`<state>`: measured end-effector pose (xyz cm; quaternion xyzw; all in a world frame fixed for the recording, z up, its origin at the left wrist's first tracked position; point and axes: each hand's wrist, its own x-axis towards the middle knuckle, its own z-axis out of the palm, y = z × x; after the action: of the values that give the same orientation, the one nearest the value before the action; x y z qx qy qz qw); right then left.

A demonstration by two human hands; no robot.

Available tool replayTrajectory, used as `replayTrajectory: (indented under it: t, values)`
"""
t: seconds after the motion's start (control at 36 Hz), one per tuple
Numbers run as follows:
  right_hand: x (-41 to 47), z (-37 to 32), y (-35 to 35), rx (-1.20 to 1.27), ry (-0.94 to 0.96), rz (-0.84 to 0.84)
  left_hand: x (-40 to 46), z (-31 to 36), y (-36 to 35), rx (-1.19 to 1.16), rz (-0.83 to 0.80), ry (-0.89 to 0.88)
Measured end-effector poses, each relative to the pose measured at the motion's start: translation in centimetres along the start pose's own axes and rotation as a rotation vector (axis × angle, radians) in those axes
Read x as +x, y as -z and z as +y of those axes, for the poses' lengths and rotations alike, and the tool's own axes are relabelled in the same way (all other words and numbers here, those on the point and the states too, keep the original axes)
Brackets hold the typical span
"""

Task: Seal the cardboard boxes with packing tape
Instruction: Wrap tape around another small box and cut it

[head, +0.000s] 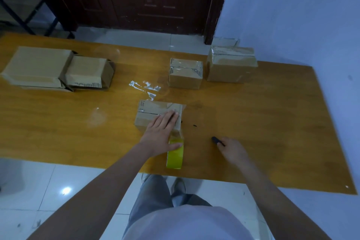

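Standing at a low orange table [272,122], I work on the nearest cardboard box [153,115], the one now being sealed. Closest to me, the yellow-green roll of packing tape [175,155] stands on edge by the table's near side, a strip running from it up to the box's right end. My left hand [161,130] lies flat across the box top, fingers straight and pressing the tape along the centre seam, while the thumb rests on the roll. My right hand [232,150], off to the right on the table, curls its fingers around a small dark cutter [216,140]; its blade is not visible.

To finish this step well, I judge that the left palm should keep the strip taut and smoothed down over the edge before the cutter is brought across between box and roll, so the tape does not spring back or wrinkle.

Beyond the box, scraps of clear tape [145,87] cling to the tabletop. Farther back on the right, two taped boxes [185,74] [230,64] stand side by side, apparently done. At far left, a pile of flattened cartons [56,68] waits, seemingly not yet made up.
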<state>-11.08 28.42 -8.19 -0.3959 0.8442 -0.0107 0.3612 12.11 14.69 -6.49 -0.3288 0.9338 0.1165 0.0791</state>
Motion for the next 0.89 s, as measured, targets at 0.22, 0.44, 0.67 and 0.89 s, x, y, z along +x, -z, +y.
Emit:
replayTrajectory:
  t: [0.22,0.44,0.67,0.89]
  values:
    - [-1.6,-5.1,-2.9,0.236,0.128,0.235,0.0,0.0,-0.1,-0.002,-0.015,0.014]
    - [-3.1,-9.0,-4.4,0.963,0.164,-0.164,0.1,0.1,-0.1,-0.006,0.010,0.007]
    - [-3.3,-9.1,-4.8,1.035,0.156,-0.174,-0.1,0.0,-0.2,-0.071,0.041,-0.003]
    - [-3.7,-10.6,-6.5,0.999,0.062,0.043,-0.3,-0.4,-0.8,-0.141,0.087,-0.025]
